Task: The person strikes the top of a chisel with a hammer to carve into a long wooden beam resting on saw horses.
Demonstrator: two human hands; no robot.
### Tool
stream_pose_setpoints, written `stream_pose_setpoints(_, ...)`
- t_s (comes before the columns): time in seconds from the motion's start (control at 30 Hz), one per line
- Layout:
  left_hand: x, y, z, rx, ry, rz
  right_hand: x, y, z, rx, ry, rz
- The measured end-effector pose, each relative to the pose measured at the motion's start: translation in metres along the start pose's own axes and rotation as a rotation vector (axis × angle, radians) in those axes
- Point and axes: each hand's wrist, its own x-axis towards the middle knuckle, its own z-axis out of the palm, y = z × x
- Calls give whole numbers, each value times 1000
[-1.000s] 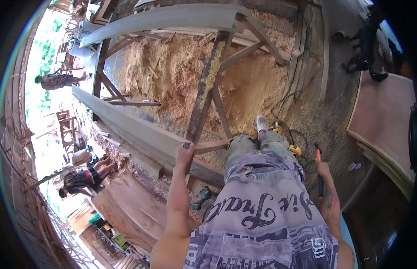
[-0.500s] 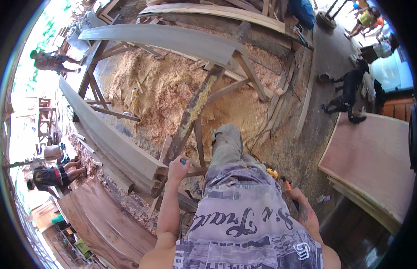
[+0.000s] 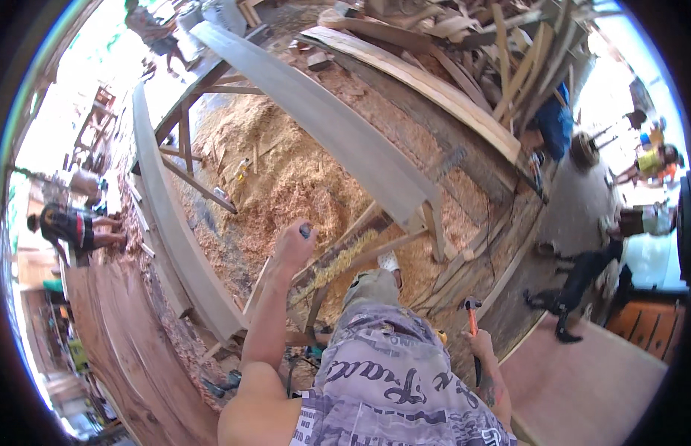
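My right hand (image 3: 478, 346) is closed around the orange handle of a hammer (image 3: 473, 321), whose metal head points away from me. In front of my chest, my left hand (image 3: 292, 247) is a fist around a small dark, round-ended object (image 3: 306, 231); most of it is hidden by the fingers. That hand is raised near a wooden trestle beam (image 3: 338, 269) dusted with yellow shavings. Across the trestles lie a long, slightly curved plank (image 3: 315, 130) ahead of me and another long plank (image 3: 178, 223) to the left.
Wood shavings (image 3: 286, 167) cover the ground between the trestles. A pale timber (image 3: 420, 78) and scrap wood lie farther off. Wide brown boards (image 3: 130, 349) are at left, plywood sheets (image 3: 583, 379) at right. A black dog (image 3: 579, 279) stands at right; other people are in the background.
My view has turned, and I stand differently by the trestle. My left fist has moved forward and up with the small object. The hammer in my right hand now shows its head.
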Motion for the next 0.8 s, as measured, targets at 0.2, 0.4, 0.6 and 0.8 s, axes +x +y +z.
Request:
stream_pose_setpoints(0.2, 68, 43, -4, -53, -26, 6, 66, -115, -114, -41, 173, -240)
stream_pose_setpoints(0.4, 61, 91, 50, 236, -366, 85, 118, -239, -189, 4, 123, -511)
stream_pose_setpoints(0.6, 35, 109, 118, 264, -354, 13, 196, -329, -230, -126, 5, -886)
stream_pose_setpoints(0.8, 36, 122, 155, 316, -398, -62, 263, -381, -229, -331, -68, -1327)
